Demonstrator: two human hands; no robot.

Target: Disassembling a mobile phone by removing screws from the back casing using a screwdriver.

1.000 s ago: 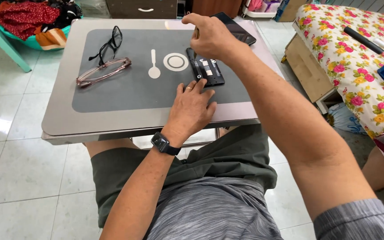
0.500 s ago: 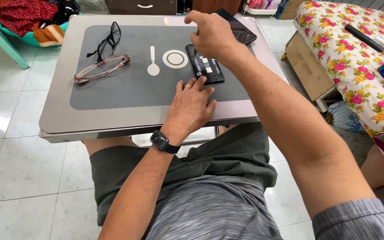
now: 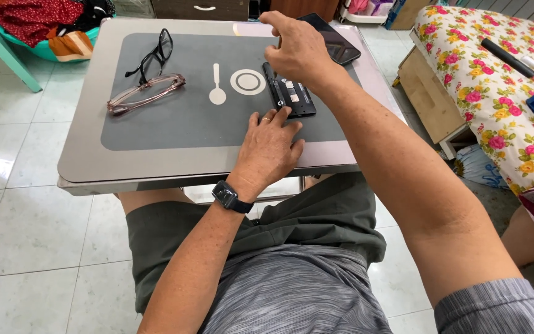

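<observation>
White tiled floor [image 3: 26, 247]; floral bed [image 3: 495, 80]

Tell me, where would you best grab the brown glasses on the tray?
Probably at the bridge of the brown glasses, pinched from above. They lie folded and flat on the tray, so the frame's middle is its stiffest part, and it sits clear of the black glasses behind. Both hands are far off: the left hand rests by the black case, and the right hand hovers above it.
</observation>
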